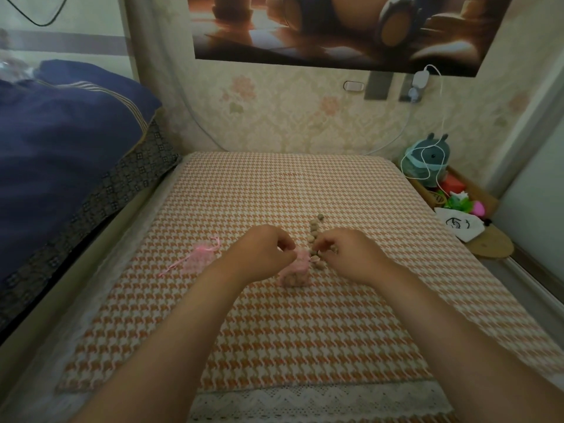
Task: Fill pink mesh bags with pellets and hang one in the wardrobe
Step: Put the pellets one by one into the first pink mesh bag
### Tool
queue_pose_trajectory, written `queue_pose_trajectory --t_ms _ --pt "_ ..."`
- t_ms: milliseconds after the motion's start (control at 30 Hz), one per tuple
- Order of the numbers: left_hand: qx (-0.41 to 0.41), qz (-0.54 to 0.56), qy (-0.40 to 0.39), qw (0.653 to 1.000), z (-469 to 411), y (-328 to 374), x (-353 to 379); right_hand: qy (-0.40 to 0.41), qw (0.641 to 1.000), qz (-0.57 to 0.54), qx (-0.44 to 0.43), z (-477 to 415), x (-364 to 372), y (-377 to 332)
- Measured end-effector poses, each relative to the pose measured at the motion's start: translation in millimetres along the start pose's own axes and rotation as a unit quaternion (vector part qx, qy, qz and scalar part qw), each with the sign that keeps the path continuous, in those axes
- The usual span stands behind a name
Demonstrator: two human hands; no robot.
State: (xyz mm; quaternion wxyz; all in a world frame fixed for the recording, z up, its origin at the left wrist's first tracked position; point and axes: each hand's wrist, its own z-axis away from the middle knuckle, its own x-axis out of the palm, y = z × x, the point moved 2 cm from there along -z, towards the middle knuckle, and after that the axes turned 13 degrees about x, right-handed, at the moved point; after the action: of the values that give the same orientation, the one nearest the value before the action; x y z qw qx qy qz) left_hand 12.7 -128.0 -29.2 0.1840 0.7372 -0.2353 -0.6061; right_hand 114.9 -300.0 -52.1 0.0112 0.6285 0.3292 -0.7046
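Note:
A pink mesh bag [295, 271] partly filled with tan pellets stands on the orange houndstooth cloth [274, 331]. My left hand [264, 248] pinches its upper edge at the left. My right hand [345, 250] sits just right of the bag mouth, fingertips closed on pellets. A loose line of pellets [314, 232] lies on the cloth beyond and between my hands. A second pink mesh bag [200, 257] with ribbon ties lies flat to the left, apart from both hands.
A dark blue quilt [61, 141] is piled on the bed at left. At the right edge sit a plush toy [430, 157], a white charger cable [439, 123], colourful items and a white drawstring pouch [459, 224]. Wallpapered wall stands behind.

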Motion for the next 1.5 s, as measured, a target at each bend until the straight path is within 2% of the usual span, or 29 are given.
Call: queue_pose_trajectory --t_ms 100,333,500,600,667,1033,1167,1333,1500 --pt "0.007 0.005 -0.005 1.000 0 0 0 -0.014 0.996 0.081 0.015 -1 15 6" --pt "0.013 -0.003 -0.014 1.000 0 0 4 0.002 0.996 0.084 0.022 -9 26 8" --pt "0.009 -0.005 -0.018 1.000 -1 -2 4 0.051 0.996 -0.068 0.036 -7 1 1" --pt "0.007 -0.004 -0.021 1.000 -2 -2 5 0.061 0.983 -0.175 0.003 4 -11 -13" --pt "0.006 0.005 -0.024 1.000 -3 -1 6 0.050 0.978 -0.200 -0.025 12 -14 -23" --pt "0.019 0.034 -0.034 0.999 2 1 2 0.042 0.991 -0.094 -0.090 20 0 -35" --pt "0.017 0.028 -0.027 0.999 1 -3 0 0.039 0.991 -0.089 -0.096 12 3 -32" --pt "0.017 0.005 -0.029 0.999 0 -7 2 0.075 0.994 -0.073 -0.033 0 1 -12" --pt "0.008 0.013 0.004 1.000 -2 -6 4 0.029 0.999 0.031 0.016 -6 17 8"
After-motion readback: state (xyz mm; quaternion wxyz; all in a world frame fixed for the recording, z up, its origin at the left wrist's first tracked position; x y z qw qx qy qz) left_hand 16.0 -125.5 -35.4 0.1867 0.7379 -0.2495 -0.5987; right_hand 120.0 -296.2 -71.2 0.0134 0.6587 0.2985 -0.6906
